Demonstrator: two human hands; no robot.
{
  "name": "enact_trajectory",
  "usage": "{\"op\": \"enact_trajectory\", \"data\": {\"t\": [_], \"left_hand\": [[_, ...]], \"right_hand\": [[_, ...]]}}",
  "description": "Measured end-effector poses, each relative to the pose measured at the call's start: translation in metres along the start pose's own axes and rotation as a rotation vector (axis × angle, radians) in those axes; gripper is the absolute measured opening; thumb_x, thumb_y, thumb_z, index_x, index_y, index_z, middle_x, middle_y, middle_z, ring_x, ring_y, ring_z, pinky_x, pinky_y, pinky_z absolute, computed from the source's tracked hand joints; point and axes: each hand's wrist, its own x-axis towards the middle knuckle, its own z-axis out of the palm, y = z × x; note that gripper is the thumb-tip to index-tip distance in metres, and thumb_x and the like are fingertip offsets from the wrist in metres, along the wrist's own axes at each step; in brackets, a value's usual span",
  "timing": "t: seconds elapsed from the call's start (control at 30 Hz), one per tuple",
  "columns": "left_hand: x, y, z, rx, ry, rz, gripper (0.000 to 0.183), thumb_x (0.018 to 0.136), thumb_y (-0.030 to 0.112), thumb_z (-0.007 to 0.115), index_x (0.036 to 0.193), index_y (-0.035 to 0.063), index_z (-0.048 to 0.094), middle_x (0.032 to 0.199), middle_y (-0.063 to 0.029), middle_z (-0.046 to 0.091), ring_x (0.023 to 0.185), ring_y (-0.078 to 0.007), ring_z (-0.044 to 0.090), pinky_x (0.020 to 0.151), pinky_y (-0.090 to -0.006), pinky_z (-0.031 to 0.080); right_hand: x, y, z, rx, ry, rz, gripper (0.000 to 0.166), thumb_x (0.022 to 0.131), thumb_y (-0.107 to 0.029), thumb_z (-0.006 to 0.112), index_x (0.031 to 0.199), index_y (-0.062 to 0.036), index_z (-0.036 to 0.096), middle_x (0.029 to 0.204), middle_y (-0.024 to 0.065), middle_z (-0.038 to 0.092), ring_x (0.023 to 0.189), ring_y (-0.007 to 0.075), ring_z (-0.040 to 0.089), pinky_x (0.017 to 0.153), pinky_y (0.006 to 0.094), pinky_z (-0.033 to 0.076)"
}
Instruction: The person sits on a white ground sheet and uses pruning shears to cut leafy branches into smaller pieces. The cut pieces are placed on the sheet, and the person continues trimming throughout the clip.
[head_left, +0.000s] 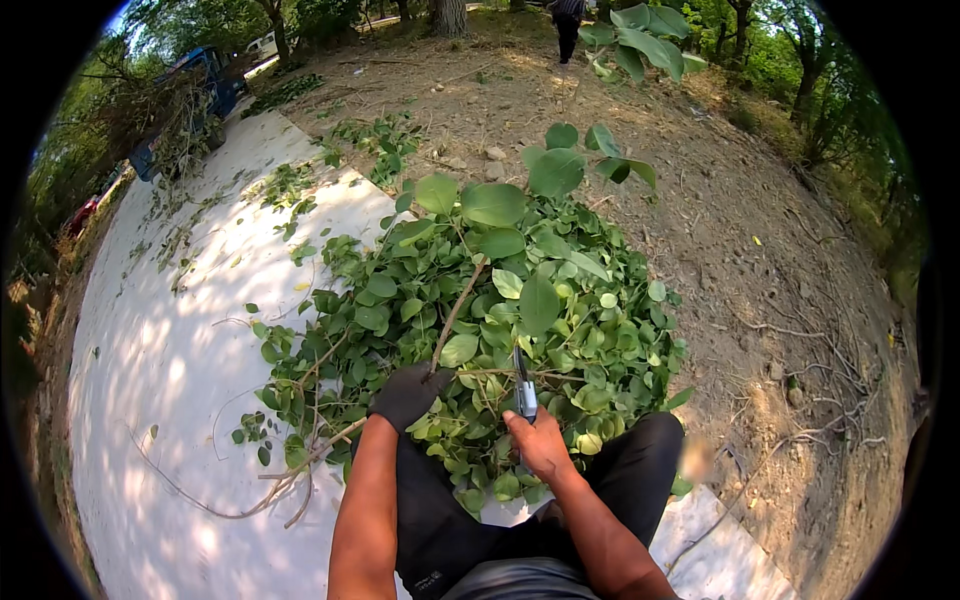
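Observation:
My left hand (411, 394), in a dark glove, is closed around a leafy branch (459, 304) that rises up and slightly right from the fist. Gripped in my right hand (536, 442), which wears no glove, is a pair of pruning shears (525, 394), its dark blades pointing away from me. The blades are beside a thin side stem; whether they touch it is unclear. Beneath both hands lies a large heap of cut green leafy branches (600, 337). Bare woody stems (281, 484) stick out of the heap at the lower left.
A pale paved strip (150, 360) with scattered leaves runs along the left. Bare soil with exposed roots (825, 435) lies to the right. A blue vehicle (214, 79) with cut branches (176, 127) is at the upper left. Farther off, a person (567, 30) is at the top.

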Motion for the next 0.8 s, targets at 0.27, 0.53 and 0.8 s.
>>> {"op": "enact_trajectory", "data": {"t": [0.27,0.53,0.8], "left_hand": [[0.003,-0.005,0.003,-0.033,0.004,-0.055,0.04,0.091,0.038,0.063,0.091,-0.0012,0.066,0.07,-0.0141,0.06,0.062,-0.0236,0.056,0.062,-0.038,0.046],[0.01,-0.002,0.01,-0.122,-0.006,-0.106,0.035,0.092,0.033,0.065,0.09,-0.002,0.066,0.069,-0.0078,0.059,0.061,-0.0148,0.054,0.058,-0.0341,0.045],[0.01,-0.007,0.005,-0.195,0.07,-0.095,0.036,0.091,0.034,0.064,0.092,-0.0015,0.066,0.071,-0.0155,0.062,0.063,-0.0255,0.058,0.06,-0.0384,0.046]], "right_hand": [[-0.002,-0.016,-0.01,-0.265,0.068,-0.128,0.05,0.086,-0.038,0.067,0.095,0.0091,0.053,0.075,0.0213,0.062,0.07,0.0302,0.061,0.067,0.0421,0.048],[0.001,-0.002,-0.02,0.21,-0.052,0.034,0.028,0.09,-0.022,0.063,0.092,0.0039,0.055,0.065,0.006,0.054,0.056,0.0137,0.053,0.052,0.0309,0.045],[-0.01,-0.011,-0.018,-0.021,-0.096,-0.017,0.036,0.085,-0.026,0.066,0.095,0.0061,0.053,0.069,0.0084,0.058,0.062,0.0164,0.056,0.059,0.0324,0.046]]}}
